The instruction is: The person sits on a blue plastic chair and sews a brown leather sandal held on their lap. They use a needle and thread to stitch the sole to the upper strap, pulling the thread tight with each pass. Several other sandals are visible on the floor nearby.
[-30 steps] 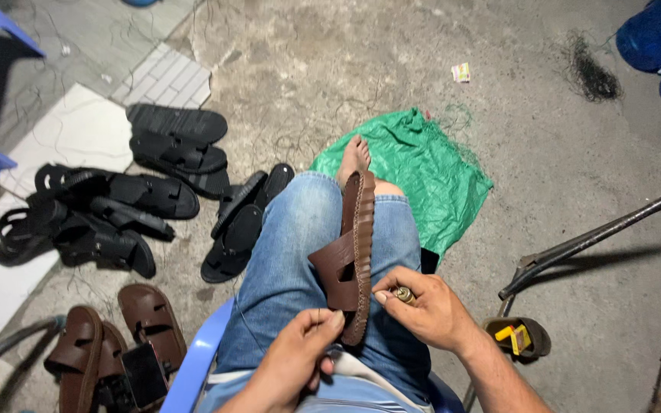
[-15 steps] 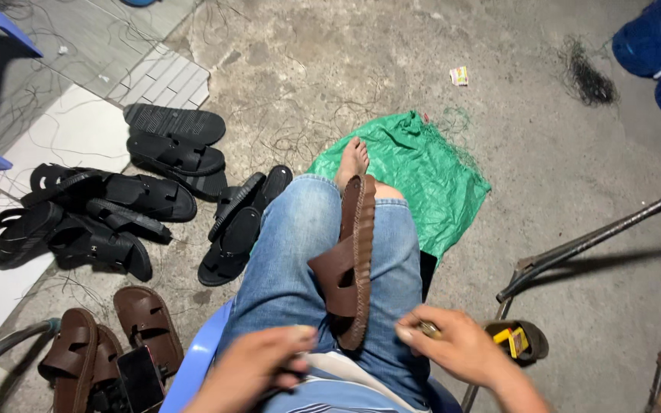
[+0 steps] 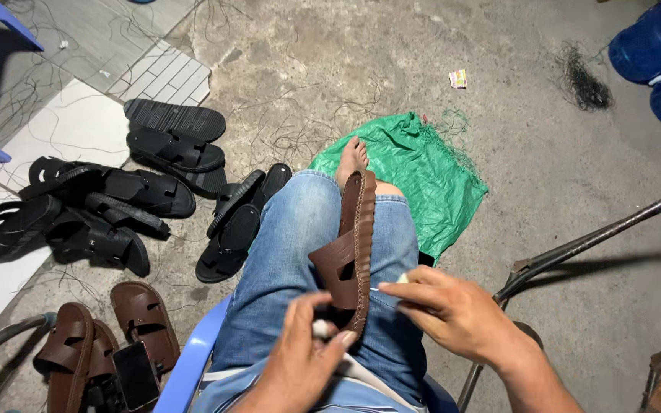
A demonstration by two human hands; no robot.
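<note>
Far left on the concrete floor: a cluster of black sandals, with a pair of brown sandals and a dark phone lying nearer the blue chair. Centre: a brown sandal stands on edge along the denim-clad thigh, the left hand clasped around its near end, fingers curled on the sole. Right: the right hand, just beside the sandal's edge, pinches a small pale item between thumb and fingertips; beyond the knee lies a green sack.
</note>
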